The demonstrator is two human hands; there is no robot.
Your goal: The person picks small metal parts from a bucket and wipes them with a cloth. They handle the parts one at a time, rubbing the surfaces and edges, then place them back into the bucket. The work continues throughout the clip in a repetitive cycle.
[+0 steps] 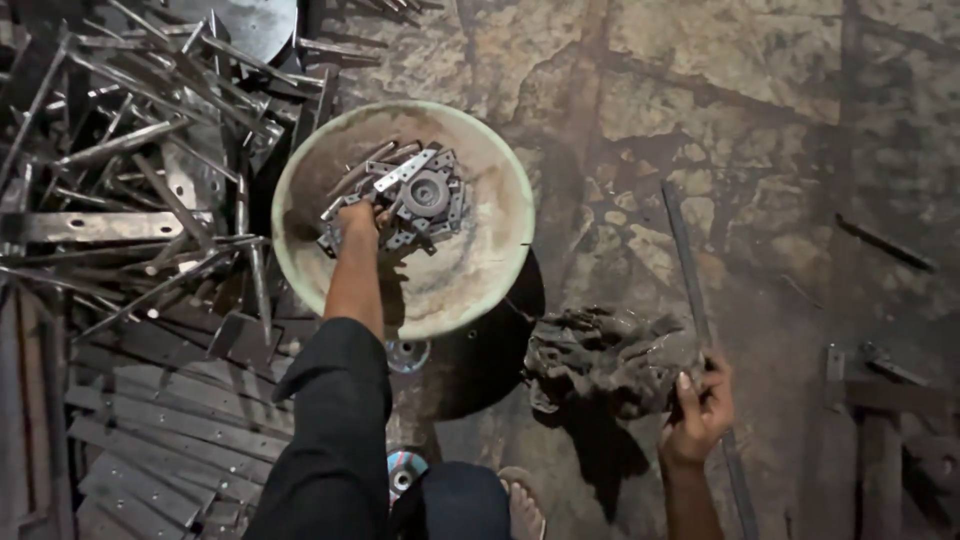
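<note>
Metal parts [415, 200] lie heaped in a round bowl [470, 290] at the upper middle of the frame. The left hand [360, 215] reaches into the heap, its grip closed around some of them. At lower right, the right hand [700, 410] grips a long flat metal bar [685, 250], fingers wrapped around it, just beside a crumpled dark rag [600, 360] on the floor [750, 120].

— Where did the small metal parts [405, 195] lie?
— In the round pan [480, 270], under the left hand [358, 215].
— And around the pan?
— Metal strips [130, 150] piled to its left; a crumpled rag [600, 360] lay to its lower right, touching the right hand [700, 410], which gripped a long flat bar [685, 260].
</note>
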